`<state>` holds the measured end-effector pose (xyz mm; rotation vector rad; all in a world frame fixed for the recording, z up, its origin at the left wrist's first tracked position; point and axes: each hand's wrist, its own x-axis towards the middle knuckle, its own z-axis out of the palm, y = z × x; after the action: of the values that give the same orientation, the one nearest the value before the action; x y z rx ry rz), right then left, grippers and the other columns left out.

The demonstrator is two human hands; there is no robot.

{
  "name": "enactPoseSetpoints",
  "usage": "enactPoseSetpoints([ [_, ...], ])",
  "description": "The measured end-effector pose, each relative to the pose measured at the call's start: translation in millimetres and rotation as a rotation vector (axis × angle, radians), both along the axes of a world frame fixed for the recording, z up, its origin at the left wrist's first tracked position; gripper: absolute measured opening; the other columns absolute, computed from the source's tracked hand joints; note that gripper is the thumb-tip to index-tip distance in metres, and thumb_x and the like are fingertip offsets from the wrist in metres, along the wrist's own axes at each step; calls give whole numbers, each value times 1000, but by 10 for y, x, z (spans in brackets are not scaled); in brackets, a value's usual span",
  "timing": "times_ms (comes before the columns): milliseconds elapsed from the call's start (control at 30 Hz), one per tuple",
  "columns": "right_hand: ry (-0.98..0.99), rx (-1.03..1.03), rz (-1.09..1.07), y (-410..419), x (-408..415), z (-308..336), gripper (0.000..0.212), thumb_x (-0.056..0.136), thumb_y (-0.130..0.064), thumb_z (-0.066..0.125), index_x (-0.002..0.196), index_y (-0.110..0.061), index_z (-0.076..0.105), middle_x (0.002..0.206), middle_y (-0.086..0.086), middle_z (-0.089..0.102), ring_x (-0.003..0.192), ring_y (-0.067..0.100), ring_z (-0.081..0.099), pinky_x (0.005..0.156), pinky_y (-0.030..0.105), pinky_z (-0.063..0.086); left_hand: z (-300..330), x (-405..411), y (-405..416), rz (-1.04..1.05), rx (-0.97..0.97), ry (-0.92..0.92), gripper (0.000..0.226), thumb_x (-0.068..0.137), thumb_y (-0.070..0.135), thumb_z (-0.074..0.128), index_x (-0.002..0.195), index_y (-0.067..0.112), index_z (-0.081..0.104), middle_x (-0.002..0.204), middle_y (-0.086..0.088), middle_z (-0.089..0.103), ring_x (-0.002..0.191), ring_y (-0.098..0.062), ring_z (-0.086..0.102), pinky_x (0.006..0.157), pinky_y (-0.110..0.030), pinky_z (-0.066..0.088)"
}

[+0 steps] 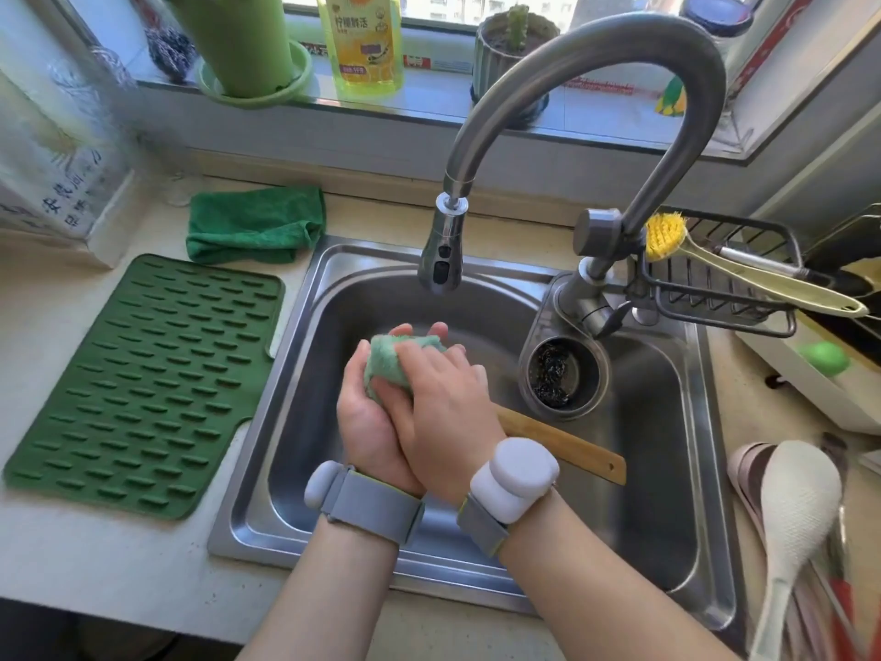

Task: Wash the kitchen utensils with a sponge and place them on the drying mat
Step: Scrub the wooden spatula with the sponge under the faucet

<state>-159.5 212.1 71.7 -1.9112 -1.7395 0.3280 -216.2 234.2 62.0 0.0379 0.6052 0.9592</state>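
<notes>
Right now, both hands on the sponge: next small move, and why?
Probably keep the left hand on the sponge and reach the right hand for the wooden spatula lying in the sink just beneath it. The drying mat holds nothing yet, so no utensil looks washed.

A pale green sponge [398, 360] sits over a brushed steel-grey sink [705, 469], beside a dark green drying mat [143, 388] patterned with rows of raised oval ridges and a brighter green cloth [255, 224]. A tan wooden spatula handle [567, 446], a white rice paddle [793, 512] with a dimpled face and a yellow-bristled, cream-handled brush [667, 236] add lighter tones. Grey straps carry white wrist devices [515, 479], and a clear yellow detergent bottle [364, 40] stands on the sill.
</notes>
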Motion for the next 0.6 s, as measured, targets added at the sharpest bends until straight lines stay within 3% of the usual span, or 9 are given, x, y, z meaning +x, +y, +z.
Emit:
enactPoseSetpoints([
  [100, -160, 8, 77, -120, 86, -112, 27, 85, -41, 38, 80, -20, 54, 74, -1, 61, 72, 27, 54, 62, 34, 28, -56, -61, -4, 18, -31, 26, 35, 94, 46, 40, 85, 19, 60, 101, -9, 65, 104, -36, 58, 101, -48, 42],
  [167, -247, -1, 6, -248, 316, -237, 25, 83, -40, 41, 75, -19, 52, 67, 1, 59, 65, 27, 55, 60, 34, 35, -69, -129, 44, 93, -29, 40, 30, 92, 41, 43, 83, 18, 59, 95, -8, 63, 97, -35, 60, 99, -48, 43],
  [300, -115, -67, -286, -475, 562, -370, 25, 84, -39, 38, 76, -17, 48, 62, 3, 56, 57, 31, 52, 57, 36, 39, -51, -203, 150, 168, 43, 55, 26, 91, 40, 45, 87, 20, 61, 91, -4, 62, 95, -33, 61, 98, -55, 41],
  [467, -114, 18, -97, -135, 64, -213, 30, 87, -43, 40, 78, -17, 53, 69, 0, 58, 65, 27, 51, 58, 34, 39, -22, -64, 48, 115, -39, 116, 30, 93, 39, 46, 83, 16, 62, 86, -5, 63, 96, -35, 64, 95, -44, 49],
  [600, -206, -108, -200, -414, 679, -375, 34, 87, -45, 36, 82, -16, 52, 70, 6, 60, 65, 32, 57, 59, 37, 40, -3, -220, 136, 140, 40, 111, 29, 92, 40, 43, 85, 18, 60, 83, -3, 57, 89, -32, 61, 97, -54, 45],
])
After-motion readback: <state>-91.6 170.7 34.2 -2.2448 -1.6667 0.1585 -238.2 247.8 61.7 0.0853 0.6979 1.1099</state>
